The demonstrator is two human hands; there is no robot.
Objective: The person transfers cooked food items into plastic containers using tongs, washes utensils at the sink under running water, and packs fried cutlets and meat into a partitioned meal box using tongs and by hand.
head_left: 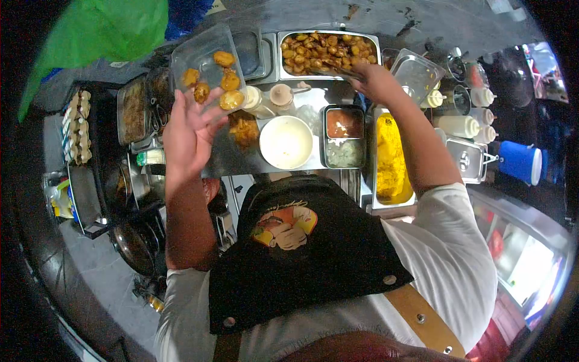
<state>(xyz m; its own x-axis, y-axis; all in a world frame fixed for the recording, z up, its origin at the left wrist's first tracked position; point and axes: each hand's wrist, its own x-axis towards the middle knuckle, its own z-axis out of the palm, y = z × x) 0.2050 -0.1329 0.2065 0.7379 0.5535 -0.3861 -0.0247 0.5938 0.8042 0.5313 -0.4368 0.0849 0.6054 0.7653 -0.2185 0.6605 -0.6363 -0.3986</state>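
My left hand [190, 136] is closed on the near edge of a clear plastic container [208, 43], tilted up at the left of the counter. Several browned potato pieces [229, 79] lie inside it. At the back, a metal pan [280, 55] is filled with more glazed potatoes [325, 49]. My right hand [375, 83] reaches over the pan's right front edge, its fingers wrapped around a metal serving utensil [338, 67]. The utensil's tip is among the potatoes; whether it is tongs or a spoon I cannot tell.
A white bowl [286, 142] stands before me, with sauce bottles [281, 96] behind it. Right of it are a two-part sauce container [344, 137] and a long tray of yellow food [391, 160]. Squeeze bottles [456, 126] stand farther right; egg cartons [78, 127] sit far left.
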